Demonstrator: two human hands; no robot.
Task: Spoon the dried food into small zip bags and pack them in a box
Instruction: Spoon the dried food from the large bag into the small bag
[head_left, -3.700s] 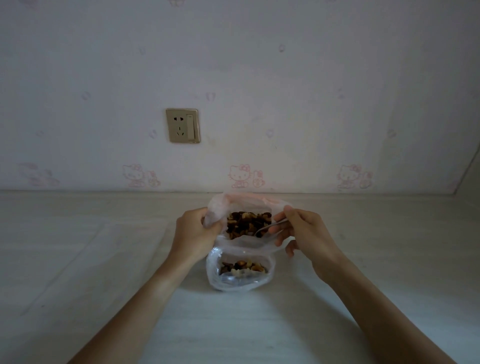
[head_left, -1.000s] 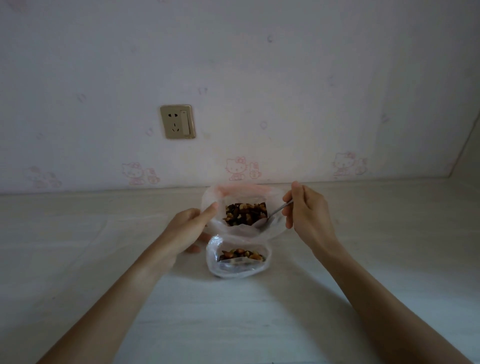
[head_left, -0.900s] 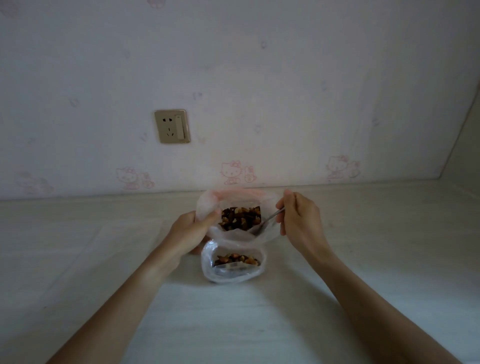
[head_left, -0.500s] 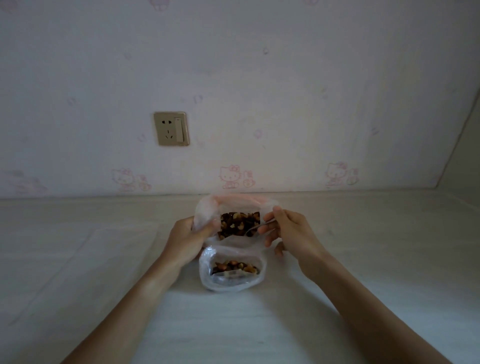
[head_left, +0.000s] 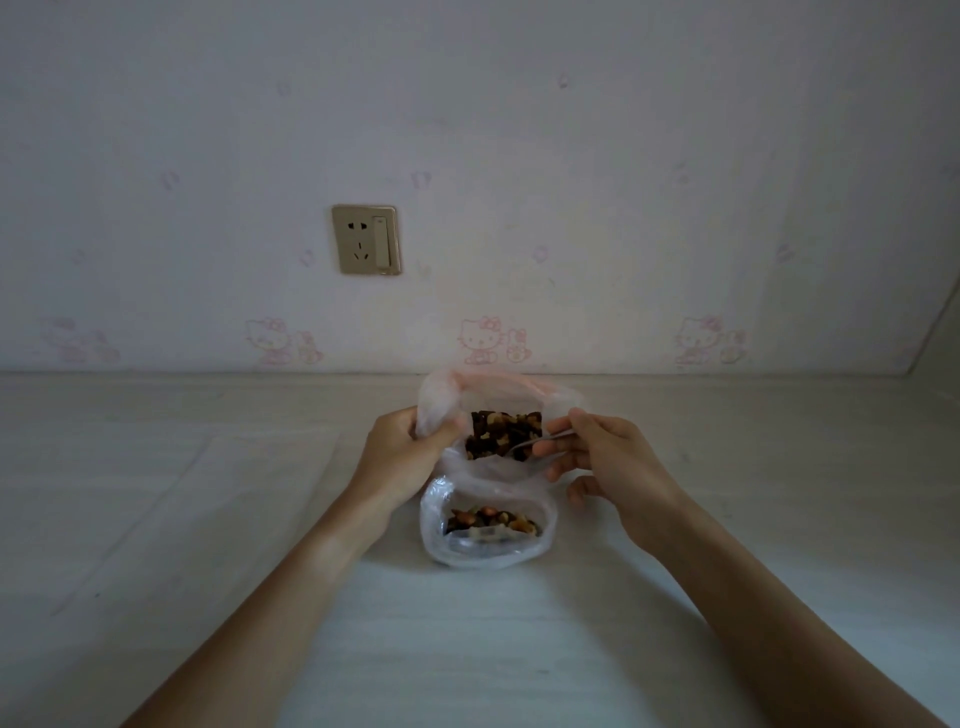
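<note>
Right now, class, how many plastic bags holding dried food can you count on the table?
2. The far bag, held open by the left hand, and the near bag, lying just in front of it. More may sit outside the view.

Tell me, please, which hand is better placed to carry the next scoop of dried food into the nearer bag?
The right hand. It holds the spoon, whose tip is in the dried food of the far bag. The left hand grips that bag's edge, just behind the nearer bag.

The pale wood-grain tabletop (head_left: 156, 519) lay open at nine and three o'clock; two clear plastic bags (head_left: 488, 540) blocked the centre.
</note>
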